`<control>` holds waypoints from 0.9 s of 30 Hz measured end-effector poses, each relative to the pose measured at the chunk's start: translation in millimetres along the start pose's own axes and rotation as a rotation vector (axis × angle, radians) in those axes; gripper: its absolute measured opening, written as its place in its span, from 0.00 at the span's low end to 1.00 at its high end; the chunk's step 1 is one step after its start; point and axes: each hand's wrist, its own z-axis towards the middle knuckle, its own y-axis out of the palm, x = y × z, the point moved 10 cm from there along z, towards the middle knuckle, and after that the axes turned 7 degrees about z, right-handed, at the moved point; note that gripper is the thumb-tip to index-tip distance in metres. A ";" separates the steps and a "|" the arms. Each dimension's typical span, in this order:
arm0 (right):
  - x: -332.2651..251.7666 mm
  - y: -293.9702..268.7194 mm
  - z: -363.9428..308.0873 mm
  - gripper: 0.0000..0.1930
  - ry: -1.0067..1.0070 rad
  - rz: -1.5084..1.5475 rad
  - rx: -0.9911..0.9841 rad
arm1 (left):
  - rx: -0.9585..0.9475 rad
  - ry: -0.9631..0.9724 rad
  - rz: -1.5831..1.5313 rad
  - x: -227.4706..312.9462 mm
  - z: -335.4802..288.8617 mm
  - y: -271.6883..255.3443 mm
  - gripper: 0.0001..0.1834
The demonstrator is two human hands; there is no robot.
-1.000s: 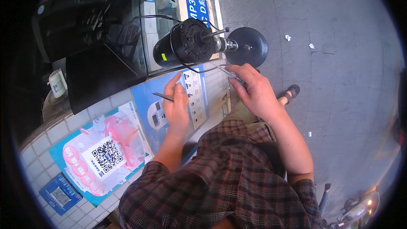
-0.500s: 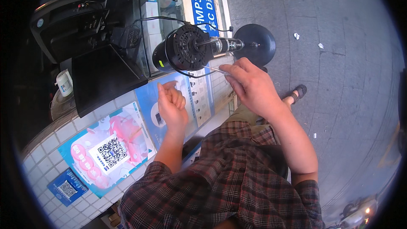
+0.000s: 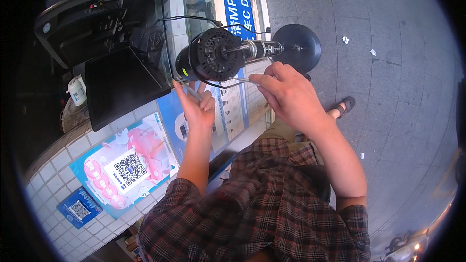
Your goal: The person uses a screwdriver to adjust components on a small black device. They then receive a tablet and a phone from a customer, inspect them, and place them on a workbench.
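Note:
My right hand (image 3: pixel 286 90) pinches a thin screwdriver (image 3: pixel 245 80), its slender metal shaft pointing left to the lower edge of a black fan motor (image 3: pixel 217 54). The round, slotted motor housing sits at the top of a stand fan without blades or a cage in view. Its shiny pole (image 3: pixel 262 49) leads to a round black base (image 3: pixel 297 48). Just below and left of the motor is my left hand (image 3: pixel 198 109), palm up with fingers partly curled. A pale, slender stick (image 3: pixel 189 89) lies across its fingers; its exact kind is unclear. A black cord loops beneath the motor.
To the left are a black monitor-like case (image 3: pixel 82 34), a dark flat panel (image 3: pixel 121 90) and a small white device (image 3: pixel 76 90). A tiled counter front (image 3: pixel 48 170) bears posters (image 3: pixel 126 165). Grey paving (image 3: pixel 398 92) spreads at right, with paper scraps (image 3: pixel 345 40).
My left hand has shifted slightly left and turned, and the pale stick now shows across its fingers. My right hand stays nearly in place with the screwdriver. The whole view has shifted slightly.

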 end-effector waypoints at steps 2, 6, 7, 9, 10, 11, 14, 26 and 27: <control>-0.8 -0.6 1.6 0.18 -0.008 -0.028 0.000 | -0.033 -0.006 -0.035 -0.2 5.0 2.7 0.37; -8.0 -3.0 7.0 0.17 -0.043 -0.135 -0.010 | -0.118 -0.055 -0.119 -3.3 8.0 15.2 0.31; -9.5 -3.1 8.4 0.18 -0.052 -0.150 -0.024 | -0.125 -0.072 -0.141 -4.3 7.1 19.1 0.31; -12.8 -2.7 11.1 0.21 -0.072 -0.181 -0.054 | -0.088 -0.075 -0.116 -4.8 7.1 19.6 0.29; -14.4 -2.8 11.9 0.21 -0.080 -0.186 -0.059 | -0.068 -0.077 -0.105 -5.0 7.2 18.6 0.28; -15.9 -3.5 12.8 0.21 -0.089 -0.192 -0.063 | -0.069 -0.074 -0.101 -4.8 7.8 18.8 0.28; -18.4 -1.1 14.2 0.20 -0.105 -0.207 -0.056 | -0.078 -0.065 -0.093 -4.7 9.1 18.5 0.27; 67.1 48.6 5.1 0.11 0.270 0.570 -0.056 | -0.094 0.004 -0.050 -2.7 15.4 16.0 0.30; 71.7 55.2 2.7 0.12 0.306 0.640 -0.057 | -0.082 0.010 -0.039 -2.6 15.5 15.0 0.30</control>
